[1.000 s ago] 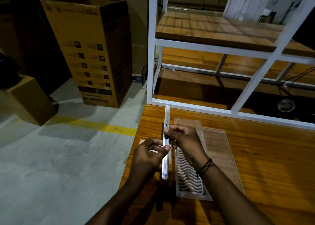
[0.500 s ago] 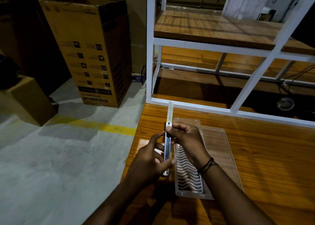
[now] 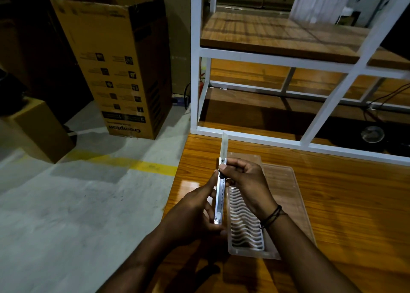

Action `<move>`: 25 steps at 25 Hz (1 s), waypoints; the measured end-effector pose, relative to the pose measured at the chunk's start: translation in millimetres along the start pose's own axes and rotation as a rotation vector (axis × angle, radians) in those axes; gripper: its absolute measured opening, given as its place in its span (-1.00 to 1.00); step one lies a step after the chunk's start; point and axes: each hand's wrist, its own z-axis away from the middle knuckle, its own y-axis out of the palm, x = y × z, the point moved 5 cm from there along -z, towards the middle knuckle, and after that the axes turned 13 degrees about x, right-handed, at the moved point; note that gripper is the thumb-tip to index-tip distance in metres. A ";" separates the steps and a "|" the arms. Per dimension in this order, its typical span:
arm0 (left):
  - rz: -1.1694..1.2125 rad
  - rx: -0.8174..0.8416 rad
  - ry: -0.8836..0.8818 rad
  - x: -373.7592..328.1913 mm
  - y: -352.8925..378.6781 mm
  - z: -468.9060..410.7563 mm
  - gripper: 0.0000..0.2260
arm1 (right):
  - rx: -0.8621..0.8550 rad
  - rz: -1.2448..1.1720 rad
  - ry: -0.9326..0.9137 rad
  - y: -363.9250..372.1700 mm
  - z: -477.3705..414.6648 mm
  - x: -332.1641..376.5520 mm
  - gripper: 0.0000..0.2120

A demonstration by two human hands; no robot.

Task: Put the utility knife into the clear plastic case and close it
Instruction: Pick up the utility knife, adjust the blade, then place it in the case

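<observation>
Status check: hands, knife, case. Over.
Left hand and right hand both grip utility knife, blade extended, held above table. Clear plastic case lies open beside it, empty. Nothing blocking.

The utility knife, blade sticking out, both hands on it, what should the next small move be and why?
Probably retract the blade. The utility knife is held by the left hand and right hand, blade extended, right thumb apparently near its slider. The clear plastic case lies open on the table, and the blade looks too long for its tray.
</observation>
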 end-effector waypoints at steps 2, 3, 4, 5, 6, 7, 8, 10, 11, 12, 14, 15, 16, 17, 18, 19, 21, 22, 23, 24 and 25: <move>0.008 -0.007 0.004 0.8 0.1 0.2 0.14 | 0.010 -0.015 0.003 1.0 1.8 0.1 -0.85; 0.010 -0.013 0.005 0.2 0.1 0.5 0.14 | 0.015 -0.013 0.007 1.6 2.8 -0.4 -0.83; 0.008 -0.019 0.007 -0.9 -0.1 0.6 0.14 | 0.017 -0.001 0.008 2.0 3.6 -1.0 -0.79; 0.007 -0.025 0.013 -2.6 -0.7 0.2 0.14 | 0.017 0.014 0.010 2.0 4.2 -1.9 -0.74; 0.011 -0.032 0.020 -4.1 -1.3 -0.2 0.13 | 0.016 0.028 0.014 2.1 4.9 -2.7 -0.69; 0.015 -0.041 0.029 -5.1 -2.1 -0.8 0.12 | 0.020 0.035 0.013 2.4 5.6 -3.4 -0.65; 0.022 -0.051 0.038 -5.7 -2.8 -1.2 0.11 | 0.025 0.037 0.010 2.6 6.5 -3.9 -0.64; 0.033 -0.065 0.051 -3.2 -2.5 -1.7 0.11 | 0.038 0.038 0.008 4.2 9.2 -3.9 -0.61; 0.039 -0.070 0.053 -1.5 -2.2 -1.5 0.11 | 0.047 0.040 0.007 5.4 10.9 -3.8 -0.60; 0.047 -0.074 0.052 0.0 -1.9 -1.2 0.12 | 0.055 0.044 0.006 6.4 12.8 -3.3 -0.61; 0.063 -0.081 0.052 2.0 -2.0 -1.3 0.12 | 0.075 0.055 -0.002 8.7 17.0 -0.9 -0.66; 0.064 -0.085 0.056 2.2 -2.6 -1.6 0.11 | 0.086 0.059 -0.006 10.0 19.2 0.6 -0.68; 0.062 -0.089 0.062 1.8 -3.2 -1.8 0.11 | 0.094 0.065 -0.008 11.1 21.0 2.1 -0.68; 0.061 -0.093 0.063 1.5 -3.9 -2.2 0.10 | 0.103 0.071 -0.010 11.9 22.7 2.8 -0.68; 0.065 -0.098 0.060 0.8 -4.7 -2.7 0.10 | 0.107 0.076 -0.011 12.4 24.1 2.8 -0.67; 0.078 -0.100 0.052 0.6 -5.2 -3.1 0.10 | 0.110 0.077 -0.012 13.0 25.8 2.9 -0.66; 0.115 -0.093 0.038 0.0 -5.6 -4.3 0.10 | 0.114 0.076 -0.005 12.9 28.8 1.3 -0.63; 0.125 -0.091 0.032 0.0 -5.6 -4.7 0.10 | 0.115 0.075 0.002 13.0 30.4 1.1 -0.60; 0.127 -0.091 0.029 0.0 -5.7 -4.9 0.10 | 0.115 0.074 0.008 13.1 31.8 0.9 -0.58; 0.129 -0.093 0.030 -0.2 -6.1 -4.9 0.10 | 0.116 0.069 0.011 13.7 33.3 1.9 -0.58; 0.130 -0.095 0.033 0.0 -6.5 -4.9 0.09 | 0.118 0.062 0.012 14.4 34.4 2.8 -0.58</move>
